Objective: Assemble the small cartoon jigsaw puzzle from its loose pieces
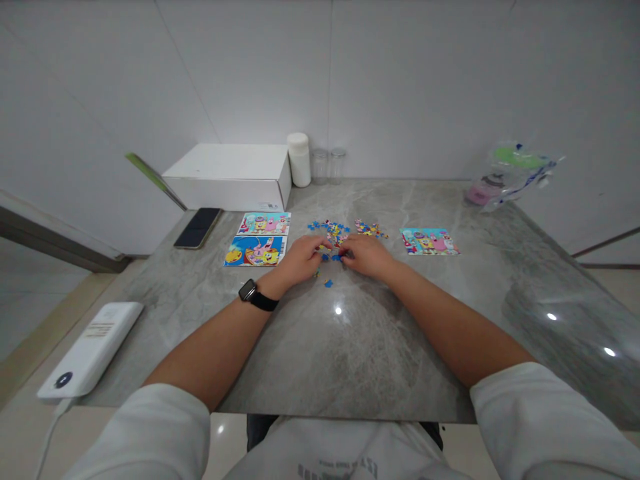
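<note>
My left hand [300, 259], with a dark watch on its wrist, has its fingers closed at the left side of small blue puzzle pieces [327, 257]. Across from it, my right hand [369, 255] pinches at the right side of the same pieces. The fingertips partly hide what they grip. Just beyond the hands lies a pile of colourful puzzle pieces [336, 231], with another cluster of pieces [369, 229] to its right. One loose blue piece [329, 283] rests on the table nearer to me.
Printed cartoon cards [263, 225] lie left of the pieces, a similar picture card [430, 242] right. Further left are a phone [199, 227] and a white power bank [93, 350] with cable. A white box [230, 167], white bottle [299, 160], glass jars [329, 167] and plastic bag [513, 177] stand behind.
</note>
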### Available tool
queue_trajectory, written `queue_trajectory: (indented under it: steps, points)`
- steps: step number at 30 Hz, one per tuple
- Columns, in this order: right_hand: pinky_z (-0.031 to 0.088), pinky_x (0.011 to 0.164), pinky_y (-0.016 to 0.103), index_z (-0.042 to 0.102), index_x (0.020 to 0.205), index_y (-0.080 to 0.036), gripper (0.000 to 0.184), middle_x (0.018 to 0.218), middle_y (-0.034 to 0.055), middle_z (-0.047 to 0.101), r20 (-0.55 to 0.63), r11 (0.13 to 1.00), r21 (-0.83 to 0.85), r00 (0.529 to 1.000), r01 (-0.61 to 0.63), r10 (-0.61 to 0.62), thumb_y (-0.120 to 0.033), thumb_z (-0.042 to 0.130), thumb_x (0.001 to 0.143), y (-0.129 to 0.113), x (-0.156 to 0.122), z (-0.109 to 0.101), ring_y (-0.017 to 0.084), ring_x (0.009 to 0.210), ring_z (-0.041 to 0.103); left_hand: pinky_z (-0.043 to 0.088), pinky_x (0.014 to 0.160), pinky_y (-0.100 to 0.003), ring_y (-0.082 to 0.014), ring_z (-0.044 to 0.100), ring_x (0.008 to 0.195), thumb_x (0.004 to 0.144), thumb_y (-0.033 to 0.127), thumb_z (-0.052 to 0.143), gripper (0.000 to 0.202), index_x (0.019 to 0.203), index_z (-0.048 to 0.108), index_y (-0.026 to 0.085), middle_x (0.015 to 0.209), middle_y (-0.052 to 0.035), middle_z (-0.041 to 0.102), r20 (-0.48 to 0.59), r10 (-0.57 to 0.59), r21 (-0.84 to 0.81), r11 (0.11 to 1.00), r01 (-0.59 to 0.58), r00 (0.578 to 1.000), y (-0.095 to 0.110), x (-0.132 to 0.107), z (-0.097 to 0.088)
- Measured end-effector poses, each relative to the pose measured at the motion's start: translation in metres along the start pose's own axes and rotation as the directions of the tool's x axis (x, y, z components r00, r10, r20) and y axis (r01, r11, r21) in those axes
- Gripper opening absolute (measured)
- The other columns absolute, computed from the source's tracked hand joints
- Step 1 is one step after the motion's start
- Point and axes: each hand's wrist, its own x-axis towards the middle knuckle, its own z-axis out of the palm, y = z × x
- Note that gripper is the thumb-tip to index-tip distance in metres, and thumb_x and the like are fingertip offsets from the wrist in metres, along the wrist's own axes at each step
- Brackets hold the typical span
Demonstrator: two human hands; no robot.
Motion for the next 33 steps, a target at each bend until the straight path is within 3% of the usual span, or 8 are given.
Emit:
queue_trajectory:
  steps: [4,12,20,33]
  points:
    - [0.047,0.100,0.034,0.080,0.109,-0.021,0.020,0.115,0.0099,0.077,0.003,1.000,0.001,1.000,-0.012,0.012,-0.027,0.067,0.095,-0.001,0.000,-0.002,0.026,0.114,0.067,0.053,0.104,-0.043,-0.0247,0.068,0.110,0.090,0.013,0.054,0.033,0.114,0.075,0.021,0.115,-0.0067,0.076,-0.078,-0.031,0.079,0.996,0.037,0.996,-0.007,0.001,-0.002]
    - [0.047,0.101,0.036,0.079,0.108,-0.021,0.019,0.117,0.0104,0.076,-0.003,1.000,0.006,1.000,-0.026,0.026,-0.028,0.068,0.094,-0.001,0.000,-0.002,0.026,0.114,0.067,0.051,0.099,-0.047,-0.0277,0.066,0.108,0.099,0.032,0.062,0.024,0.112,0.081,0.025,0.114,-0.0087,0.074,0.068,0.004,0.312,0.950,-0.025,0.998,-0.010,-0.002,0.005]
    - [0.048,0.096,0.033,0.079,0.105,-0.022,0.017,0.116,0.0085,0.077,0.022,0.999,-0.004,0.998,-0.052,0.052,-0.028,0.067,0.094,0.003,-0.001,-0.005,0.025,0.112,0.068,0.051,0.097,-0.047,-0.0266,0.066,0.106,0.100,0.032,0.057,0.027,0.109,0.083,0.027,0.113,-0.0075,0.075,0.063,0.009,0.304,0.952,-0.028,0.998,-0.011,-0.002,0.007]
    - [0.048,0.101,0.034,0.080,0.108,-0.023,0.018,0.117,0.0079,0.078,0.041,0.999,0.026,0.998,-0.039,0.037,-0.025,0.070,0.092,0.010,0.000,-0.006,0.024,0.115,0.068,0.051,0.099,-0.046,-0.0258,0.067,0.108,0.099,0.029,0.057,0.028,0.113,0.082,0.028,0.116,-0.0061,0.076,0.061,0.019,0.270,0.962,-0.035,0.998,-0.011,-0.003,0.009]
